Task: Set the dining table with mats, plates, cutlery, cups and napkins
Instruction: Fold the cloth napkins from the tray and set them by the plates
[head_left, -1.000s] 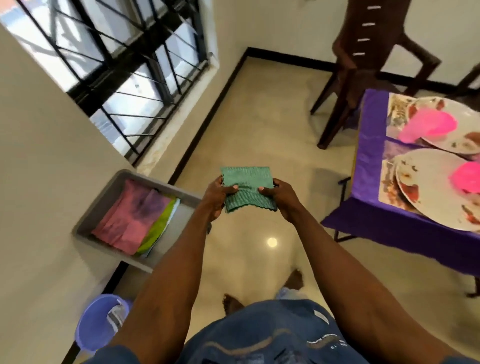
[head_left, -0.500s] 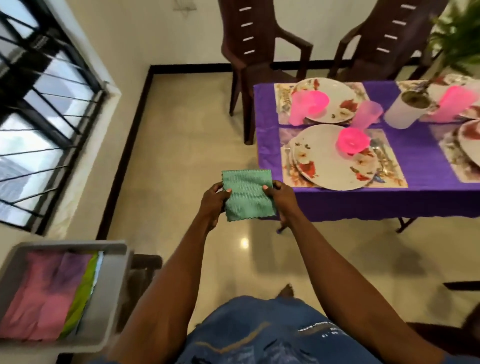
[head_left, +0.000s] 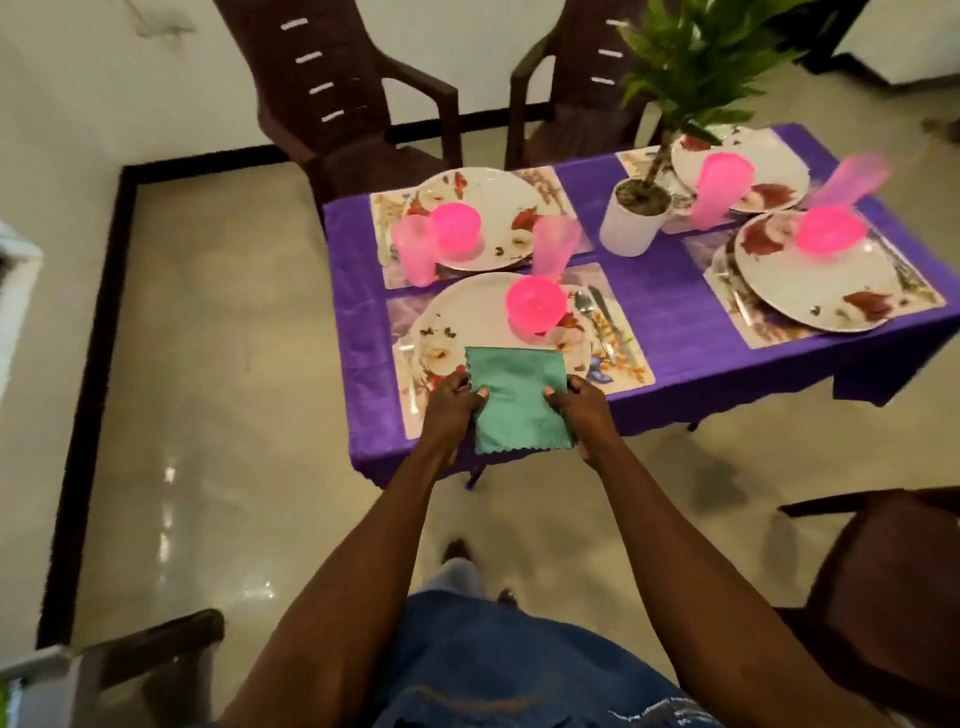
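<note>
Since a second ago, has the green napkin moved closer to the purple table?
Yes. The green napkin, held by the left hand and right hand, has travelled to the purple table, now overlapping the nearest plate.

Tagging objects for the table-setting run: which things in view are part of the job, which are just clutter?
Job: green napkin, held by left hand and right hand; nearest plate; pink bowl; cutlery; place mat; pink cup.

Bystanders: potted plant; chairs; grey tray.
</note>
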